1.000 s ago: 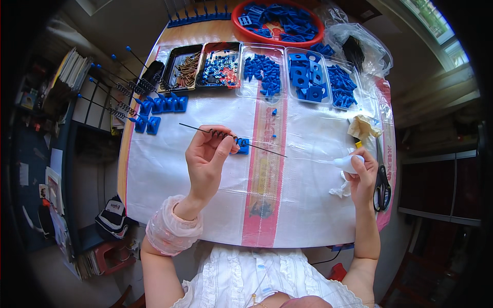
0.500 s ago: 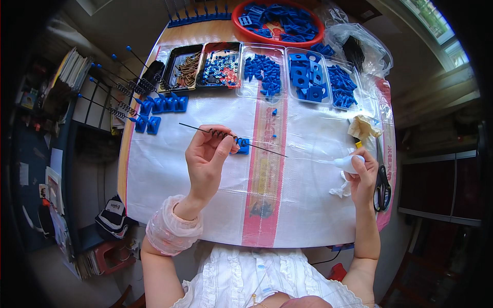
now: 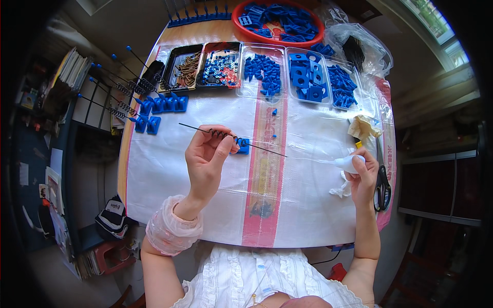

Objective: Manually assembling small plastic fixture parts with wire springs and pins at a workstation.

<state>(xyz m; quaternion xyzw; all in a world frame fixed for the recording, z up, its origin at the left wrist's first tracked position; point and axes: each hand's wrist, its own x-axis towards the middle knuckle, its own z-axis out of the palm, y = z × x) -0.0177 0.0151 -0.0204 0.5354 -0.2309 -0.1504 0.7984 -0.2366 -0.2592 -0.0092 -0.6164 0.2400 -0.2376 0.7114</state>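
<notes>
My left hand (image 3: 205,154) is closed around a black coil spring (image 3: 220,133) whose straight wire ends stick out on both sides. A blue plastic base (image 3: 243,146) sits at the coil's right end, partly hidden by my fingers. On the right, my right hand (image 3: 362,172) grips a small white squeeze bottle (image 3: 347,164), tilted with its thin nozzle pointing left toward the wire's tip, which stays apart from it. Two tiny blue pieces (image 3: 275,112) lie on the white sheet beyond the wire.
Finished-looking spring pieces on blue bases (image 3: 169,103) stand at the far left, their long wires jutting left. Trays of screws (image 3: 188,69), nuts (image 3: 220,68) and blue parts (image 3: 263,72) line the back, before a red basin (image 3: 317,37). Scissors (image 3: 382,190) and crumpled paper (image 3: 364,127) lie at right.
Almost nothing differs. The white bottle in my right hand has shifted very slightly; my left hand and the spring keep their place.
</notes>
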